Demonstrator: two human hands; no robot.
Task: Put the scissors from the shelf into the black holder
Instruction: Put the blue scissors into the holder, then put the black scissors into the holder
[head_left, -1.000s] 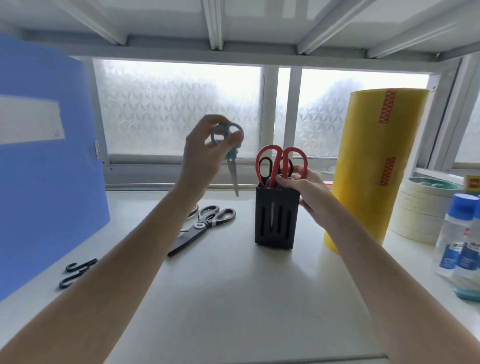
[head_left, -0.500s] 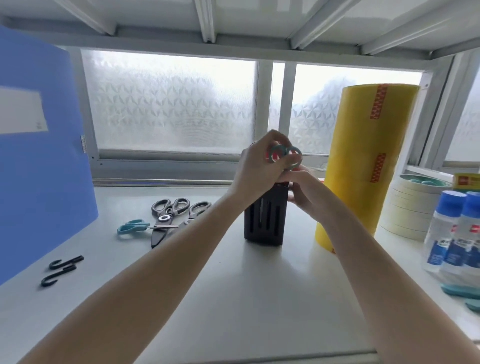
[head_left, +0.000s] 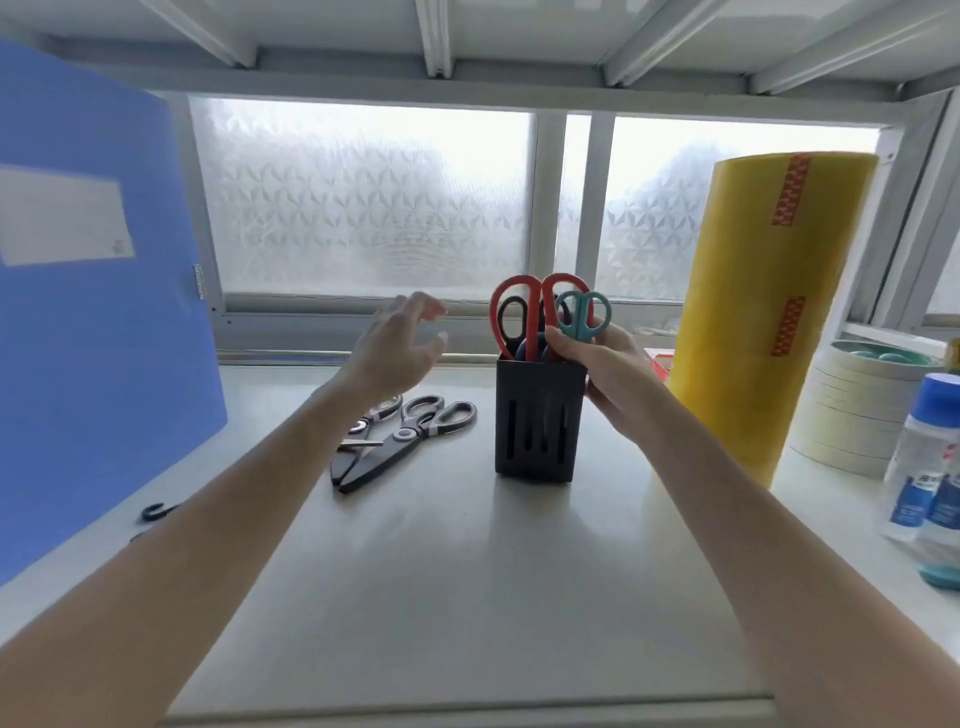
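The black holder (head_left: 535, 415) stands upright near the middle of the white shelf (head_left: 467, 597), and everything else is placed from it. Three pairs of scissors stand in it, handles up: the red scissors (head_left: 540, 312), a dark pair behind them, and the teal scissors (head_left: 583, 314) at its right corner. The right hand (head_left: 605, 364) is wrapped around the holder's upper right side, thumb over the rim just below the teal handles. The left hand (head_left: 395, 343) hovers left of the holder, above the shelf, fingers spread and holding nothing.

Below that hand, left of the holder, the grey scissors (head_left: 405, 441) lie flat in a loose pile, blades pointing toward the near edge; at least two pairs overlap there.

Open room: the shelf in front of the holder is bare right to the near edge, crossed only by the two forearms. Further left a blue folder (head_left: 93, 312) stands as a wall, with small black hooks (head_left: 156, 512) at its foot. Right of the holder, close by, rises a tall yellow roll (head_left: 769, 312), then a stack of tape rolls (head_left: 857, 415) and bottles (head_left: 924, 467) near the right edge. Behind the holder runs the window frame; overhead, shelf ribs close the space.

The folder's white label looks blank, its small spine tag is unreadable, and the bottle labels are too blurred to read.
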